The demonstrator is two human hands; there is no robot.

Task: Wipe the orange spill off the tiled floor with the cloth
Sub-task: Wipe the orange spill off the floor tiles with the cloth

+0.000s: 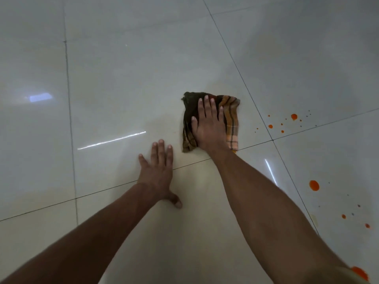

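The right hand (209, 128) pressed flat, fingers (206, 104) straight, on the cloth (232, 119), with the spill (314, 185) spattered to its right, farther from the left hand (159, 175), splayed open on the floor (123, 78).

One cloth (232, 119), a left hand (159, 174) and right hand (209, 128), at least nine orange drops (314, 185).

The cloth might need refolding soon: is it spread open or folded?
Folded: the cloth lies as a compact, layered pad on the tiled floor, pressed flat under the right hand.
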